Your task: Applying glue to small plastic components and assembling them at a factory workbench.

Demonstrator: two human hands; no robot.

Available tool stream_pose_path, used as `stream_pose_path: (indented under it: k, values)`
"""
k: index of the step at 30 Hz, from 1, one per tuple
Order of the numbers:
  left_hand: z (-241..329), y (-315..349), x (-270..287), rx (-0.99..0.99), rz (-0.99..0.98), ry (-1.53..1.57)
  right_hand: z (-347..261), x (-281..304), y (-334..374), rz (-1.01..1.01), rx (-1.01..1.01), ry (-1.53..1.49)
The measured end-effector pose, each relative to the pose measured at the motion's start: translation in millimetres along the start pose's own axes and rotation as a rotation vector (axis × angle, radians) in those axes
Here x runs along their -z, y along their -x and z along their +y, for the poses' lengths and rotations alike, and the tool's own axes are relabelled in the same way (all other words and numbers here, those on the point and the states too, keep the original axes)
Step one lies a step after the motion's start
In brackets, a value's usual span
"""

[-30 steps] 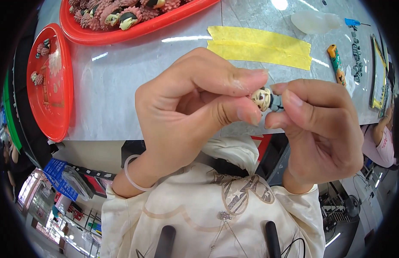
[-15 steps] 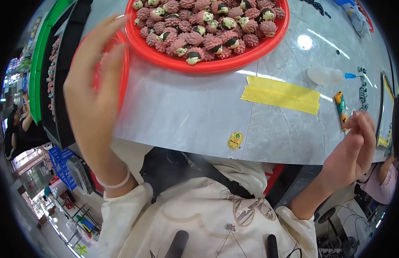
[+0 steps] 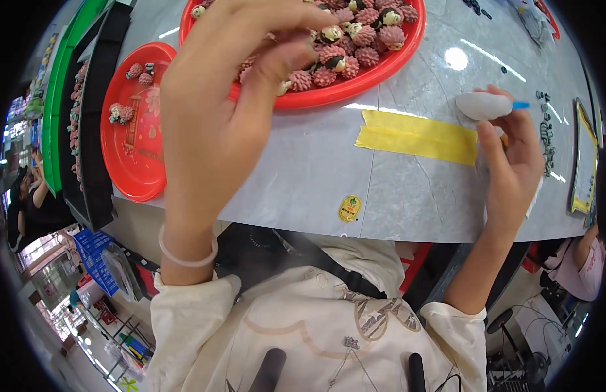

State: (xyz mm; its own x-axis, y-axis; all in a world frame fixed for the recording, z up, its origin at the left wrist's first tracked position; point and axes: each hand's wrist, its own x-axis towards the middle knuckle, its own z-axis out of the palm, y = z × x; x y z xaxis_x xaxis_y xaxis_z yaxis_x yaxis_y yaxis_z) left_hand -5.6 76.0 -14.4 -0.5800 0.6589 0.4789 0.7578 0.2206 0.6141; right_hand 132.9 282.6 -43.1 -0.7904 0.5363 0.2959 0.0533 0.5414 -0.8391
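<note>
My left hand (image 3: 218, 111) is over the near left part of a large red tray (image 3: 329, 98) heaped with small pink spiky figurines (image 3: 365, 57) that have cream and black parts. Its fingers are bent and apart from the thumb, with nothing visible between them. At the right, my right hand (image 3: 515, 153) has its thumb and fingers around a translucent white squeeze bottle (image 3: 476, 106) with a blue nozzle (image 3: 521, 104). The bottle lies low over the grey tabletop, and its contact with the table cannot be made out.
A smaller red tray (image 3: 110, 157) at the left holds a few figurines. Yellow tape (image 3: 414, 138) and a gold sticker (image 3: 349, 209) are on the table. Small dark pieces (image 3: 546, 134) lie at the right. Black and green trays (image 3: 103, 130) stand far left; people are at both sides.
My left hand has moved right, from beside the smaller tray to over the figurines. My right hand has reached forward from the table edge and closed around the squeeze bottle.
</note>
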Motion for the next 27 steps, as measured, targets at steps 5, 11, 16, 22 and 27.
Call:
stream_pose_path:
  k: [5,11,16,22,27]
  values:
    - [22.7,35.5,-34.7,0.341,0.045,1.061,-4.1,-3.2,6.1,-0.037,-0.087,-0.263]
    - [36.5,52.2,-56.2,0.575,-0.005,1.236,-10.8,32.5,21.5,-0.246,-0.216,-0.434]
    - [36.7,56.7,-60.3,0.654,-0.007,1.379,-19.1,37.4,24.3,-0.286,-0.091,-0.323]
    - [35.8,58.4,-62.0,0.654,-0.028,1.378,-24.7,24.2,24.8,-0.246,-0.164,-0.367]
    - [39.2,57.6,-60.1,0.7,-0.034,1.391,-27.7,21.1,27.1,-0.161,0.039,-0.221]
